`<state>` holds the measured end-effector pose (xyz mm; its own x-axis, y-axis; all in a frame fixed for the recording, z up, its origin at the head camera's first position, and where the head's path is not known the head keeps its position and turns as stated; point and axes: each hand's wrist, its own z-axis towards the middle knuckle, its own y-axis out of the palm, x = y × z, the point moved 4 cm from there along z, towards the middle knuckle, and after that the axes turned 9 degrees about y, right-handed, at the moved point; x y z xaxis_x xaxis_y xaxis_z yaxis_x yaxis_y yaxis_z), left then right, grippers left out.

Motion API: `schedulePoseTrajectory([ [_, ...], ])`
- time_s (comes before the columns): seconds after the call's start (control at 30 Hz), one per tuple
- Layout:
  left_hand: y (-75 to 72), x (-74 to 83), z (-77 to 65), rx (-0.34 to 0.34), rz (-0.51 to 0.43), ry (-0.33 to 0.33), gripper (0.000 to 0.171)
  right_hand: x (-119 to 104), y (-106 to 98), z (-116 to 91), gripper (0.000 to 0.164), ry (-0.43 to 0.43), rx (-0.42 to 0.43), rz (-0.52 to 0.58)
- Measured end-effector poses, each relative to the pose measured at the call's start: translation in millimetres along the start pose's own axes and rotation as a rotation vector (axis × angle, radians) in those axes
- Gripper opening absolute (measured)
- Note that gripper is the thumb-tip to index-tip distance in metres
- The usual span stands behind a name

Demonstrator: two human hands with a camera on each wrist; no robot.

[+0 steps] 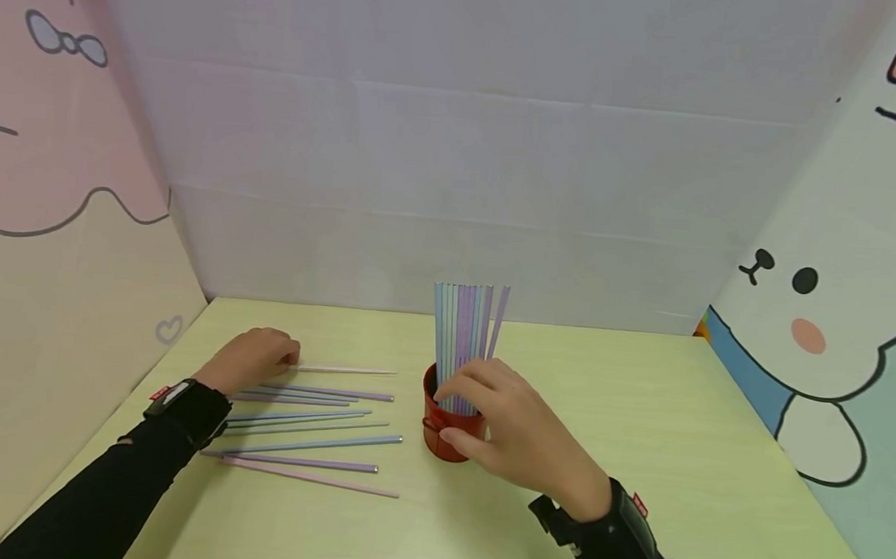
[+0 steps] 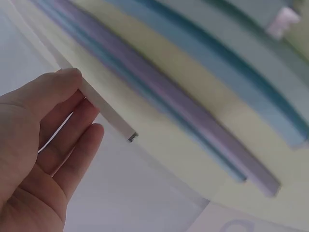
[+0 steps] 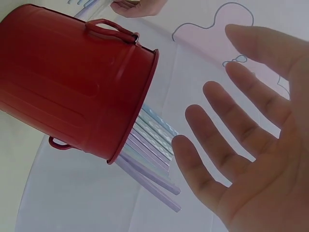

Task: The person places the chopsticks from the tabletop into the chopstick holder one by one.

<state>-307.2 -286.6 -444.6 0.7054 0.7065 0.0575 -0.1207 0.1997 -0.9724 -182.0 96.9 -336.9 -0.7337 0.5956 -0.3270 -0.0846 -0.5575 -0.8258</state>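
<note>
My left hand (image 1: pixel 260 359) is at the far left of the table. In the left wrist view its thumb and fingertips pinch a long, thin, pale pinkish stick (image 2: pixel 113 116) near one end. Beside it lie more pastel sticks, a purple one (image 2: pixel 193 113) among them. My right hand (image 1: pixel 505 420) is next to a small red metal bucket (image 1: pixel 444 446), its fingers spread and holding nothing in the right wrist view. A row of blue, green and purple sticks (image 1: pixel 461 330) stands upright in the bucket, one leaning right.
Several loose blue, purple, green and pink sticks lie roughly side by side on the pale yellow table (image 1: pixel 635 454), left of the bucket. A small handle (image 3: pixel 113 30) juts from the bucket's side. A pale cloth wall (image 1: pixel 454 146) stands behind, with printed panels at both sides.
</note>
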Motion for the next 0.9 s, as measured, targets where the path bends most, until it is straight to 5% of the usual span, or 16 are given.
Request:
schedulePoseTrajectory([
  [0.23,-39.4,19.7,-3.9,0.109,0.019,-0.007,0.022,2,-2,0,0.03,0.014,0.018,0.0],
  [0.6,-111.3,89.6,-7.5,0.247,0.124,0.05,0.03,2,-8,2,0.032,0.04,0.089,-0.021],
  [0.9,-132.1,147.6,7.1,0.346,0.148,0.209,0.035,-4,-14,2,0.037,0.06,0.181,-0.045],
])
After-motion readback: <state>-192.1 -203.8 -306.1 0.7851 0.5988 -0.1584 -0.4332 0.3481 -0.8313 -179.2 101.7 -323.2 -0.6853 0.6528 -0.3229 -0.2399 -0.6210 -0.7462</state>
